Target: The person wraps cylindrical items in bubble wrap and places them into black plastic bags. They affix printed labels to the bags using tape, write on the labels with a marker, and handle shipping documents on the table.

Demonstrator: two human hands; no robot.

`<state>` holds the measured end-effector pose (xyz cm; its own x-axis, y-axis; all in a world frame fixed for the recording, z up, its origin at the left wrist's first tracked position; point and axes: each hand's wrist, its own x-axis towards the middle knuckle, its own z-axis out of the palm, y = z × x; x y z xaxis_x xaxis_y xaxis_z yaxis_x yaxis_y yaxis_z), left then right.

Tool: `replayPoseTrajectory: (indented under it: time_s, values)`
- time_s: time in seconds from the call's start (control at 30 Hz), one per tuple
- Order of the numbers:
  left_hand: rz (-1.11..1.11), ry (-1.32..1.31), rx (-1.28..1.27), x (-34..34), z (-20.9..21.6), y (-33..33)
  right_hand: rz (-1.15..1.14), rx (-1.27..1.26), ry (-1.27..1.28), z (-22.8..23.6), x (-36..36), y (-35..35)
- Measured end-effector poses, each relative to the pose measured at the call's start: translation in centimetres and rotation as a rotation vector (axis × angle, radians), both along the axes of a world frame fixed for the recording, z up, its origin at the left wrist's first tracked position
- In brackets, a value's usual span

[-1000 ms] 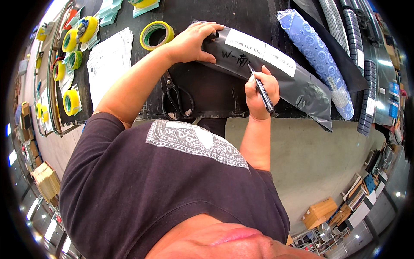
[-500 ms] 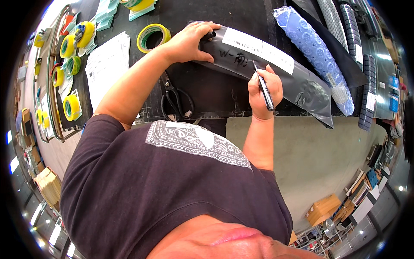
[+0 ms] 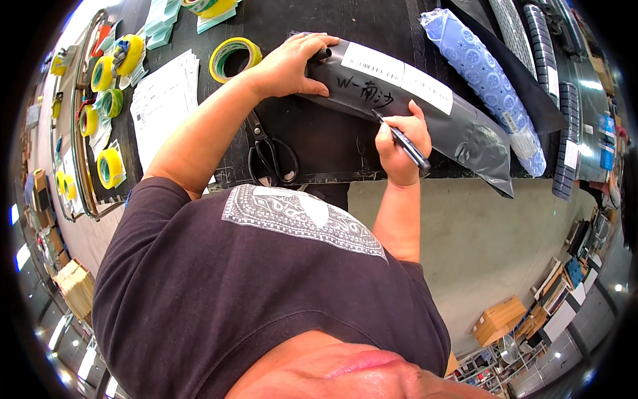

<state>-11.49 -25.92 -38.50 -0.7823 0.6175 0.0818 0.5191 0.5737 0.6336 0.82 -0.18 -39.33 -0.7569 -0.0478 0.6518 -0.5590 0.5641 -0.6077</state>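
A long grey plastic-wrapped parcel [image 3: 475,136] lies slantwise on the black table, with white barcode labels [image 3: 397,76] and black handwriting on it. My left hand [image 3: 292,65] presses on the parcel's left end, thumb out along its side. A short black marker cap [image 3: 323,53] pokes out from between its fingers. In my right hand [image 3: 404,147] a black marker pen [image 3: 407,145] is gripped, its tip at the parcel's near edge, just below the written strokes. Black-handled scissors [image 3: 267,151] and a roll of tape [image 3: 234,58] lie beside my left forearm.
White paper sheets [image 3: 166,93] lie at the left, beyond them several yellow tape rolls [image 3: 106,168] along a metal rail. A blue patterned roll [image 3: 482,83] and dark wrapped rolls [image 3: 567,143] line the right side. A cardboard box [image 3: 498,320] stands on the floor.
More handwritten strokes now show on the parcel. My right hand has moved slightly down and left, with the pen tilted flatter. My left hand stays in place.
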Motion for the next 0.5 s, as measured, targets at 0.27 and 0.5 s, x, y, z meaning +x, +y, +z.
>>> replayPoseTrajectory:
  time_s: [0.27,0.5]
  values:
    - [0.013,-0.027,-0.002,0.0,0.1,0.1,-0.240,0.054,0.090,-0.7,-0.1,0.8]
    - [0.009,-0.026,0.022,-0.1,0.1,0.0,-0.338,-0.005,0.075,-0.3,0.0,0.6]
